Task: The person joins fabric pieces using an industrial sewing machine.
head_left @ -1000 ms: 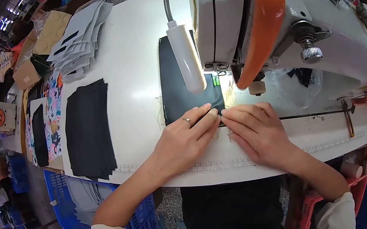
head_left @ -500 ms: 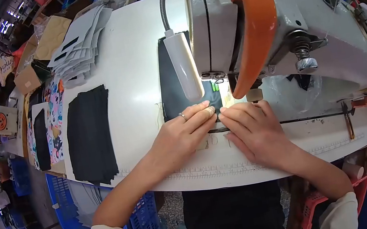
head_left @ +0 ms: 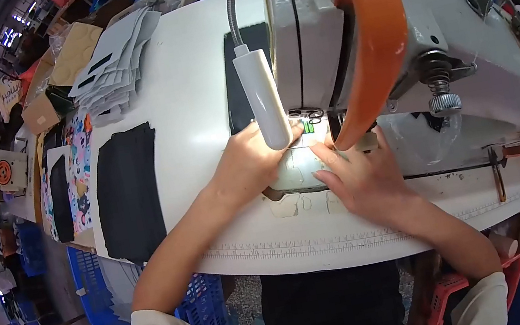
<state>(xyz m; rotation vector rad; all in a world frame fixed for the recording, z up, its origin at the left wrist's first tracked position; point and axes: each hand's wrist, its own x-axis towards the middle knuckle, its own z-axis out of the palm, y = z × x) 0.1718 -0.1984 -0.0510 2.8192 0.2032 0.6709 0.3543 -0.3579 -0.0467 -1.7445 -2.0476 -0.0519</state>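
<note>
A black fabric piece (head_left: pixel 247 67) lies on the sewing table behind the lamp, its near edge reaching my left hand (head_left: pixel 250 164). That hand rests flat beside the needle area, fingers stretched forward and partly covered by the white lamp (head_left: pixel 262 96). My right hand (head_left: pixel 370 178) lies on the machine's bed plate (head_left: pixel 300 173), thumb and index finger apart, with other fingers partly hidden under the sewing machine's orange guard (head_left: pixel 367 39). I see nothing held in it. The needle and presser foot are mostly hidden.
Another black fabric stack (head_left: pixel 130 192) lies to the left, with grey cut pieces (head_left: pixel 117 62) behind it. Small scissor-like snips (head_left: pixel 497 176) lie at the right. A blue crate (head_left: pixel 203 312) stands below the table edge. A printed ruler (head_left: pixel 303 247) runs along the front.
The black fabric has moved away from me, uncovering the bed plate. My left hand has gone forward with it, behind the lamp. My right hand's thumb and index finger have spread apart.
</note>
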